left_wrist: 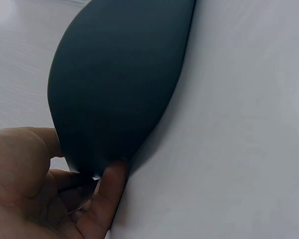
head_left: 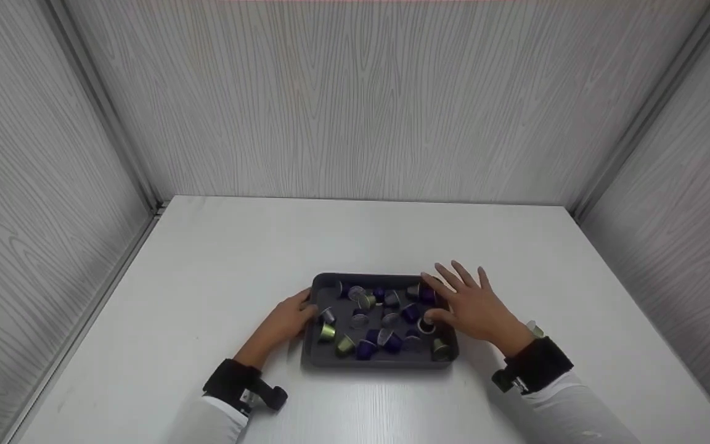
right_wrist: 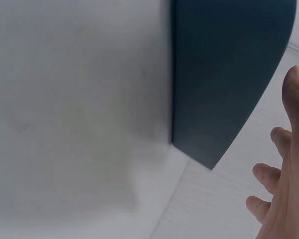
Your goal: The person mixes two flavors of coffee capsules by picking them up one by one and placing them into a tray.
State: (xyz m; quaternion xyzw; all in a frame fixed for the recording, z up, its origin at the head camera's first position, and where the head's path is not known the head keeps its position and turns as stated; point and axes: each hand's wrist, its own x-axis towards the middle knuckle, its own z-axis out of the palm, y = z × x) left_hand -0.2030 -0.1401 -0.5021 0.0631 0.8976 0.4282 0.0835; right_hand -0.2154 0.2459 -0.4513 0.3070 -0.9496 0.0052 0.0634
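Note:
A dark grey tray [head_left: 324, 282] lies on the white table [head_left: 207, 265], holding several purple, olive and silver coffee capsules [head_left: 367, 348]. My left hand [head_left: 287, 320] grips the tray's left rim, thumb at the edge. In the left wrist view the fingers [left_wrist: 107, 191] curl against the tray's dark outer wall [left_wrist: 119, 74]. My right hand [head_left: 469, 302] hovers flat with spread fingers over the tray's right side, above the capsules there. The right wrist view shows its straight fingers [right_wrist: 289, 149] beside the tray wall [right_wrist: 219, 74].
Grey wood-grain walls [head_left: 355, 98] enclose the table at the back and on both sides. Bare white tabletop surrounds the tray. Black wrist straps sit on both sleeves.

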